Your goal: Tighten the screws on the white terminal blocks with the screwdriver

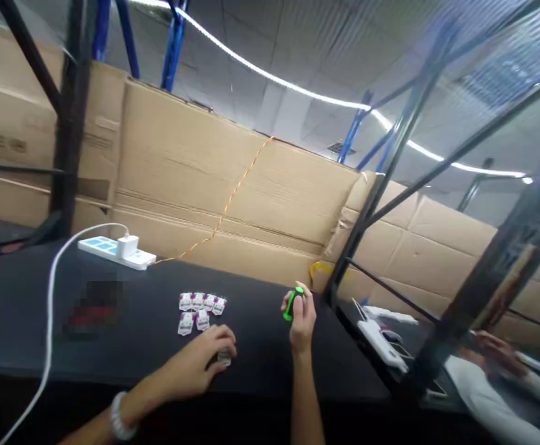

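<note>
My left hand (202, 364) rests on the black table (29, 303) with its fingers curled over a small silvery piece (224, 357) pinned against the surface. My right hand (301, 321) is raised a little above the table and grips a short tool with a green and black handle (290, 303). Several small white and pink packets (200, 309) lie in two rows just beyond my left hand. A pale bracelet is on my left wrist.
A white power strip (112, 250) with a plugged charger and white cable (50, 309) lies at the back left. Cardboard walls (251, 198) close the far side. Black frame posts (70, 123) stand around. Another person's hand and sleeve (487, 364) work at the neighbouring table on the right.
</note>
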`<state>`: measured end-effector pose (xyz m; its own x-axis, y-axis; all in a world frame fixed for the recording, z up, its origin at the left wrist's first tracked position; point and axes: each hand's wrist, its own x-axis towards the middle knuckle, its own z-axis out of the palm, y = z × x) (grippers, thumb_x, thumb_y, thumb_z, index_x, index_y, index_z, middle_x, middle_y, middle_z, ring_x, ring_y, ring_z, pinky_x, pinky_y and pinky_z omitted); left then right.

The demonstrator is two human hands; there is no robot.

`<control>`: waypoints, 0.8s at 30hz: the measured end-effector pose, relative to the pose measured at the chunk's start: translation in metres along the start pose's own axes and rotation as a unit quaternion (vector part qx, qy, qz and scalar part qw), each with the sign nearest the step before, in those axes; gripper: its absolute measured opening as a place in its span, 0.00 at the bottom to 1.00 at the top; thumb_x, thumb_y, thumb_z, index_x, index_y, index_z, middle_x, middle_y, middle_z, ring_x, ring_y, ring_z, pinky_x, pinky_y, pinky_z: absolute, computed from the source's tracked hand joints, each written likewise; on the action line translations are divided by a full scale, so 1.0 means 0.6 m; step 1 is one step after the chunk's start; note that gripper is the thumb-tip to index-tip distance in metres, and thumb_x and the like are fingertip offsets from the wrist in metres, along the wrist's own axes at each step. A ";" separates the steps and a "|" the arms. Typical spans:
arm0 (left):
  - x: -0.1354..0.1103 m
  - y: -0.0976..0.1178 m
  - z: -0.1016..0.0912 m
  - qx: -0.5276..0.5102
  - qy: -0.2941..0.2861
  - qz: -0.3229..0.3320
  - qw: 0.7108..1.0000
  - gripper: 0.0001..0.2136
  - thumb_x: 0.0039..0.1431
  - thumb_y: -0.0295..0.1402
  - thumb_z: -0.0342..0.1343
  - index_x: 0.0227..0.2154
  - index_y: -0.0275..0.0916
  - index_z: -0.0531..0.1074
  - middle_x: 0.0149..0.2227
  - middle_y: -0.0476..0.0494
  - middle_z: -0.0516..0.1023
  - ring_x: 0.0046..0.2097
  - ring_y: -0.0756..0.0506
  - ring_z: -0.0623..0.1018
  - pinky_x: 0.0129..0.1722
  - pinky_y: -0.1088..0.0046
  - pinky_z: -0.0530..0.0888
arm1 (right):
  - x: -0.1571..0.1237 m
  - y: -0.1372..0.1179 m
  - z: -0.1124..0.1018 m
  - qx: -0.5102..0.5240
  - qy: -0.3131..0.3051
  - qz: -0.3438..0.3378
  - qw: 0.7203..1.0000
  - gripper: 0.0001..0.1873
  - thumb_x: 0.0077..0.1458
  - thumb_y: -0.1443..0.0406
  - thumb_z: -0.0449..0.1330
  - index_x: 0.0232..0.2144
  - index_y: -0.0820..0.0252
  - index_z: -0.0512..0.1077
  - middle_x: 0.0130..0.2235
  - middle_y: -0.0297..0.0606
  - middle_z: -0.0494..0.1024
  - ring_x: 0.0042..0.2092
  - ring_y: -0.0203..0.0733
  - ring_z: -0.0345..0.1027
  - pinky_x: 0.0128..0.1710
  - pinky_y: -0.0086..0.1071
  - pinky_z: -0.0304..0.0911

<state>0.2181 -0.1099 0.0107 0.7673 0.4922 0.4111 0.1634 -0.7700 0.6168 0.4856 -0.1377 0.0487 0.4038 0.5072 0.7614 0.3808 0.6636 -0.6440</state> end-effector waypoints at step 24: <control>0.000 -0.001 -0.006 -0.023 -0.009 -0.023 0.999 0.15 0.59 0.21 0.64 0.47 0.43 0.81 0.54 0.41 0.77 0.58 0.39 0.76 0.64 0.59 0.71 | 0.001 -0.006 -0.005 0.040 0.018 0.007 0.999 0.21 0.65 0.51 0.66 0.54 0.55 0.75 0.33 0.35 0.81 0.27 0.37 0.74 0.24 0.28 0.72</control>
<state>0.2158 -0.1078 0.0126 0.7708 0.5191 0.3694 0.1711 -0.7272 0.6648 0.4870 -0.1415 0.0515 0.4384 0.4971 0.7488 0.3087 0.6991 -0.6449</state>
